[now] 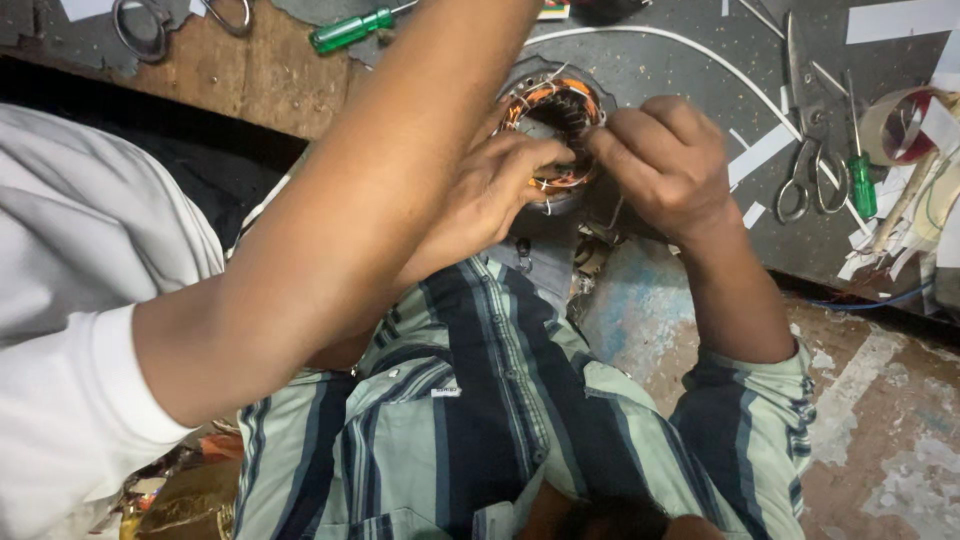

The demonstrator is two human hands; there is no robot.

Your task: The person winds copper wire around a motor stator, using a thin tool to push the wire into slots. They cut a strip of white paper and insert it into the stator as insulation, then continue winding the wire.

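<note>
Round stator (557,100) at the desk's (660,70) near edge, about midway along: grey metal ring, dark slotted core, orange-copper windings packed around it, thin white ties sticking out. Left hand (488,195) curled shut on its near side, fingertips pressed into the windings. Right hand (665,160) pinched tight at its right rim; what lies between those fingertips, impossible to tell. Across the left side, a co-worker's arm (330,230) in a white sleeve. Scissors (812,170) toward the right edge, screwdriver (350,30) at the far edge.
</note>
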